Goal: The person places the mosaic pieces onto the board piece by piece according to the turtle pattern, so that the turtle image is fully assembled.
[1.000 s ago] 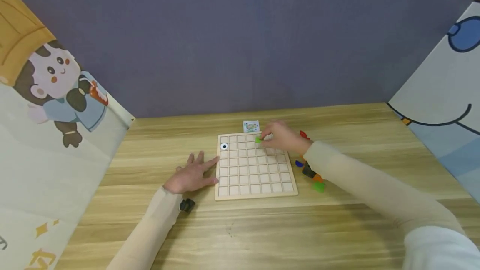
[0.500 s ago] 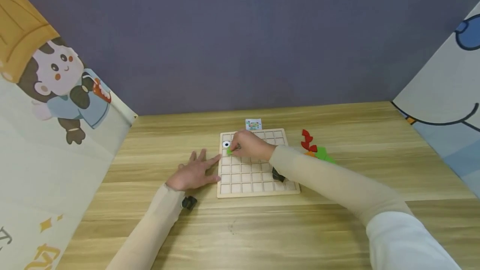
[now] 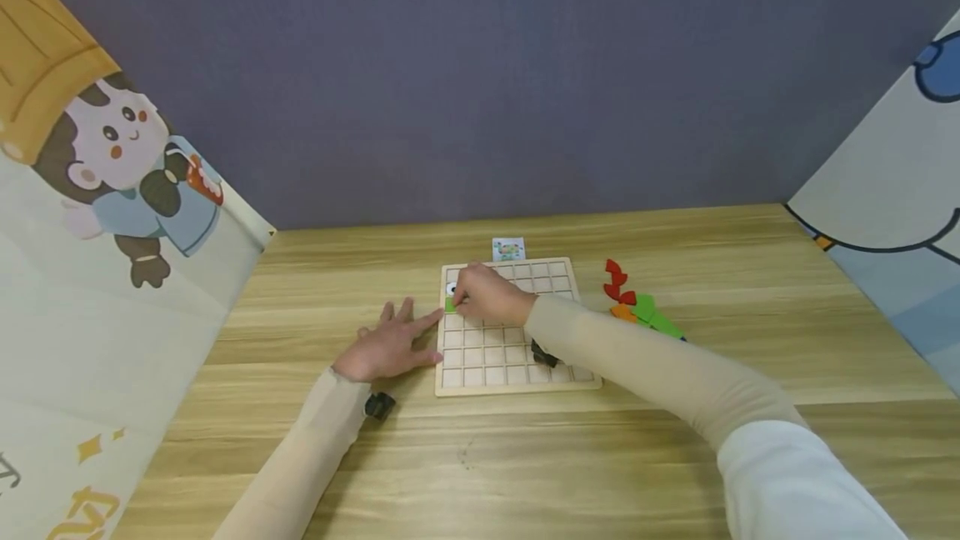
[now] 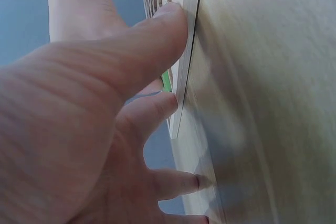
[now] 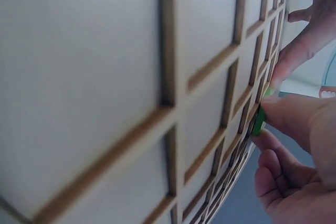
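A square wooden grid board (image 3: 495,355) lies on the table. My left hand (image 3: 386,350) is spread flat at its left side, thumb and index fingertip at the board's edge, as the left wrist view also shows. Over the board's left column, my right hand (image 3: 491,294) pinches a small green piece (image 5: 259,120) between thumb and finger. This piece sits right at a cell just below a white tile with a black dot like an eye (image 3: 451,289), which the right fingers partly cover.
Right of the board lie several red pieces (image 3: 613,267), an orange piece (image 3: 622,312) and green pieces (image 3: 663,325). A small printed card (image 3: 508,248) touches the board's far edge. A dark wall stands behind the table, with patterned panels at both sides.
My right hand has carried the green piece from the board's upper right across to the left column, below the eye tile. The left hand stays at the board's edge.
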Action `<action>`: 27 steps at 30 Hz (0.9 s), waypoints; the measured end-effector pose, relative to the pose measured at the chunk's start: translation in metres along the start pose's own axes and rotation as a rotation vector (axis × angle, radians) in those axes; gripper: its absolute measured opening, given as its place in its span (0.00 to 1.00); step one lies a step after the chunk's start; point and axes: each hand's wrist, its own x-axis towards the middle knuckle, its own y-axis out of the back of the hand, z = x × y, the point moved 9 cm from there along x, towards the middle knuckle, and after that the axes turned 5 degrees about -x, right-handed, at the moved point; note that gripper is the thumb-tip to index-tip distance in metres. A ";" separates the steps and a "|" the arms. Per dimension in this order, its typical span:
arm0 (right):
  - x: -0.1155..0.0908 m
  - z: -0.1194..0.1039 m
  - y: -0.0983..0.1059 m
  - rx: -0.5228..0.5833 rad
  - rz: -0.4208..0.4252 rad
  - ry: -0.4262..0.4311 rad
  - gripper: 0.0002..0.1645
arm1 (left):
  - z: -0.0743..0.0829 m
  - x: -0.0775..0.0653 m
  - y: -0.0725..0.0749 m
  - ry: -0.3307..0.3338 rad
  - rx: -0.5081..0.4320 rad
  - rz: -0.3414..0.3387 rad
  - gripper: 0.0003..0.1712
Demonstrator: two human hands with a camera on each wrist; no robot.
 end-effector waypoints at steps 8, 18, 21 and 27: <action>-0.002 -0.007 -0.003 -0.043 0.002 0.011 0.06 | 0.001 -0.002 0.000 0.001 -0.006 -0.002 0.43; -0.014 -0.012 0.003 -0.048 -0.004 0.065 0.12 | 0.000 -0.004 -0.002 -0.002 0.001 -0.005 0.43; -0.020 0.002 0.014 -0.011 0.016 -0.019 0.11 | 0.000 -0.005 -0.003 -0.010 0.000 -0.003 0.43; -0.043 0.047 0.045 0.039 0.077 -0.165 0.08 | -0.001 -0.006 -0.004 -0.015 0.001 0.007 0.43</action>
